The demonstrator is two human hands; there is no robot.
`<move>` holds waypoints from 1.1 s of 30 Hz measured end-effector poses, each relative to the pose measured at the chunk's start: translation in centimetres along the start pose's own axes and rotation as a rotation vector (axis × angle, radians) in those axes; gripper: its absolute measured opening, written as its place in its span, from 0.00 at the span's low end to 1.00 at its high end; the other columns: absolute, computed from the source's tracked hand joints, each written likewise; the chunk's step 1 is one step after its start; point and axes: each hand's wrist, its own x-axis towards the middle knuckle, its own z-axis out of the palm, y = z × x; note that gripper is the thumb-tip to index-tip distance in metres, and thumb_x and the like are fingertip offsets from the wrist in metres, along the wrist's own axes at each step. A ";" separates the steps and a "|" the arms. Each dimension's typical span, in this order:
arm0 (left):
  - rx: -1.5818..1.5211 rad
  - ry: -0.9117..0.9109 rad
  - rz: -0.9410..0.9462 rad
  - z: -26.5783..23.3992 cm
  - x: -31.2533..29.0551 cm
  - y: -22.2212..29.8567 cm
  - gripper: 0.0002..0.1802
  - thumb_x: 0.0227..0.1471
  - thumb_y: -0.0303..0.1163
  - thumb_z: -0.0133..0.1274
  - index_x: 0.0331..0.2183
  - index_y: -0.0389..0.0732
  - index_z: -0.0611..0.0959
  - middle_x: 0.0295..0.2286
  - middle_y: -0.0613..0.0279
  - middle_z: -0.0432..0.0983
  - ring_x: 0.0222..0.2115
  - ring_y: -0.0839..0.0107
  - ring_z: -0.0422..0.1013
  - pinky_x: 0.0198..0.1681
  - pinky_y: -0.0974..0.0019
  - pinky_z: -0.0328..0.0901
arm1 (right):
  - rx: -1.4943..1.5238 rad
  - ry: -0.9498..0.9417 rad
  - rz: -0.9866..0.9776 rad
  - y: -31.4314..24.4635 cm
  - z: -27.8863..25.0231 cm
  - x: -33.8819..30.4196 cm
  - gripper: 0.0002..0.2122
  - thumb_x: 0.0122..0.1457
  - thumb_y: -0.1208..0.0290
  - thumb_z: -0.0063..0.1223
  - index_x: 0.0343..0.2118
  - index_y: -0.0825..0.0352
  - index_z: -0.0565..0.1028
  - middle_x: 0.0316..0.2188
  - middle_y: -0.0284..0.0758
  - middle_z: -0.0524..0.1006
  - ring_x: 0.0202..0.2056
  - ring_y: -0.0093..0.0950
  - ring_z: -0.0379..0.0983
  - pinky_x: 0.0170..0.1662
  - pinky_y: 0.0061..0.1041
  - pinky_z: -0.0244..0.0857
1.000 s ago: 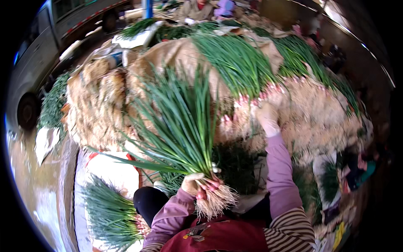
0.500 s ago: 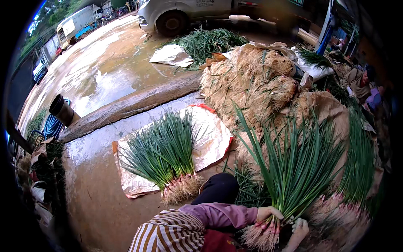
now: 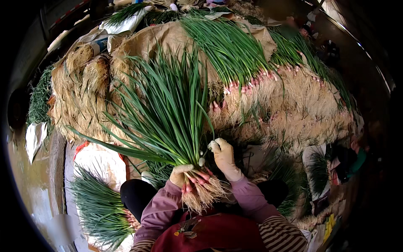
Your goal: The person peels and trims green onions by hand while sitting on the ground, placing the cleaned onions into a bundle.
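My left hand, in a pale glove, is closed round the lower stalks of a big bunch of spring onions. Their pinkish bulbs and tan roots hang toward my lap, and the long green leaves fan away from me. Just right of the stalks, my gloved right hand is raised with its fingers curled into a pinch. A thin leaf ends near those fingertips, but whether they grip it I cannot make out. More spring onions lie in a bundle on a white sack at my left.
Ahead, a heap of dry roots and husks lies beside brown sacking. Rows of spring onions rest at the far right with roots toward me. A low concrete kerb runs along the left. Another person is at the right.
My view has swung to the right, and the kerb and sack now sit further left. The held bunch is still in my left hand; my right hand has risen from beside the roots.
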 end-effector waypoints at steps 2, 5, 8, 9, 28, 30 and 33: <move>-0.014 0.004 0.124 1.2 -0.4 -0.3 0.25 0.38 0.35 0.53 0.38 0.30 0.69 0.30 0.35 0.72 0.24 0.53 0.75 0.26 0.60 0.72 | -0.211 -0.180 0.016 2.1 -1.9 1.3 0.11 0.55 0.65 0.48 0.26 0.70 0.71 0.20 0.44 0.72 0.25 0.42 0.70 0.28 0.32 0.62; 0.080 0.059 0.081 1.4 -2.1 0.3 0.32 0.34 0.33 0.55 0.45 0.33 0.66 0.30 0.55 0.70 0.29 0.48 0.73 0.37 0.46 0.68 | -0.650 -0.850 0.159 -0.6 -5.8 4.9 0.18 0.53 0.54 0.48 0.28 0.68 0.75 0.24 0.45 0.74 0.29 0.45 0.70 0.33 0.39 0.63; 0.010 -0.045 0.340 2.1 -1.3 -0.5 0.31 0.34 0.31 0.53 0.45 0.33 0.66 0.32 0.51 0.70 0.30 0.46 0.72 0.35 0.47 0.69 | -0.259 0.046 0.051 -2.9 -9.6 10.3 0.12 0.55 0.64 0.50 0.36 0.67 0.75 0.30 0.40 0.77 0.30 0.32 0.73 0.35 0.30 0.66; 0.009 -0.033 0.285 2.3 -1.1 -0.4 0.31 0.34 0.30 0.53 0.45 0.33 0.66 0.32 0.52 0.70 0.29 0.47 0.72 0.35 0.47 0.69 | -0.296 0.290 -0.115 -2.3 -11.3 12.9 0.12 0.55 0.65 0.49 0.37 0.68 0.74 0.30 0.42 0.77 0.30 0.33 0.73 0.33 0.31 0.65; 0.098 0.122 0.034 0.5 -1.3 0.4 0.34 0.42 0.41 0.50 0.41 0.18 0.68 0.29 0.30 0.72 0.21 0.55 0.75 0.12 0.68 0.70 | -0.054 -0.536 0.157 -3.8 -5.3 -0.6 0.16 0.55 0.57 0.50 0.27 0.68 0.76 0.21 0.34 0.73 0.26 0.25 0.69 0.33 0.25 0.62; 0.087 0.109 0.008 -0.3 -1.4 0.5 0.34 0.42 0.41 0.50 0.41 0.18 0.68 0.29 0.31 0.72 0.21 0.55 0.75 0.12 0.68 0.70 | 0.095 -0.743 0.246 -3.1 -4.3 0.7 0.25 0.56 0.48 0.43 0.29 0.71 0.74 0.22 0.31 0.74 0.28 0.20 0.68 0.35 0.22 0.63; 0.092 0.077 -0.013 -0.8 -1.5 0.6 0.32 0.41 0.42 0.50 0.40 0.21 0.70 0.31 0.33 0.73 0.23 0.56 0.75 0.16 0.68 0.70 | 0.374 -0.648 0.325 -2.7 -0.9 0.5 0.22 0.55 0.49 0.47 0.21 0.69 0.73 0.16 0.29 0.69 0.19 0.20 0.62 0.26 0.21 0.57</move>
